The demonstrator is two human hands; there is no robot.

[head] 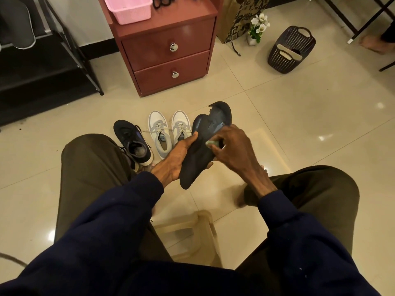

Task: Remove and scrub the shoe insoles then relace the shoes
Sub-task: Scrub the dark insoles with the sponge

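I have the dark insole (196, 163) up in the air between my knees, above the tiled floor, its torn toe end pointing away from me. My left hand (173, 163) is clamped along its edge from below, thumb on top, bracing it against the rubbing. My right hand (233, 150) is closed on a small green scrubber (212, 143) pressed onto the insole's face. I judge the scrubbing to be underway.

Just beyond, on the floor, the dark shoe (132, 144) stands beside 2 white sneakers (159, 133), all within easy reach. Behind them is a red-brown bedside cabinet (168, 50). Further right, a dark basket (277, 60) holds 2 pale pieces, possibly insoles.
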